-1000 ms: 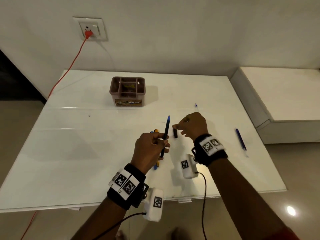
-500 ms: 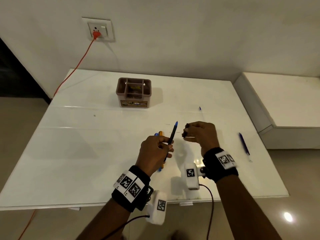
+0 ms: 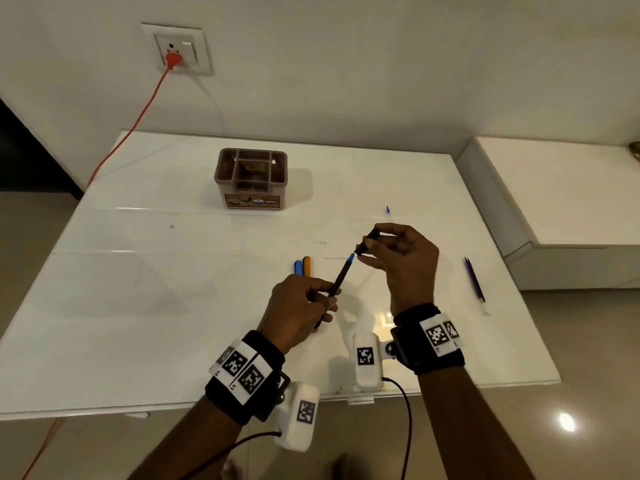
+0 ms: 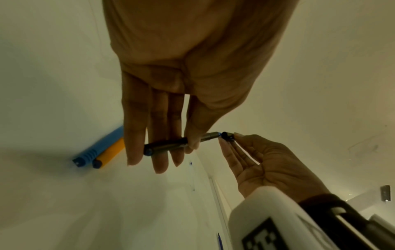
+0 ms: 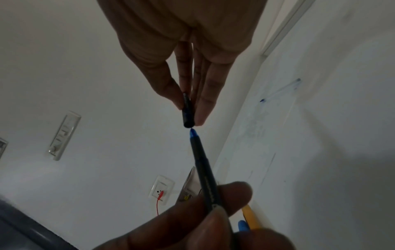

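Capping step, about halfway by my read. The left hand point(image 3: 298, 306) pinched the dark pen point(image 3: 341, 277) low on the barrel between thumb and fingers, with the blue tip up and angled toward the right hand point(image 3: 405, 261). The right hand pinched the black cap point(image 3: 367, 244) between thumb and fingertips. Both parts were in the air over the near-middle of the white table point(image 3: 173, 306). The right wrist view showed the cap's open end just off the tip and roughly in line, not yet on. The left wrist view agreed: a small gap, no contact I could confirm. Done: pen and cap in hand and lined up. Left: slide the cap over the tip and press it home. After that the pen probably goes in the brown organizer box point(image 3: 251, 178) at the far side of the table, well apart from the hands. A blue marker point(image 3: 298, 267) and an orange marker point(image 3: 307, 266) lay side by side, touching, just beyond the left hand. A blue pen point(image 3: 473, 278) lay near the table's right edge, well apart. A tiny blue bit point(image 3: 388, 209) lay beyond the right hand, too small to identify. An orange cable point(image 3: 138, 116) ran from the wall socket point(image 3: 176, 50) down past the far-left corner. Nothing stood between cap and tip. The main risk was angle: if it's off, the tip could smear ink on the cap rim or a finger.
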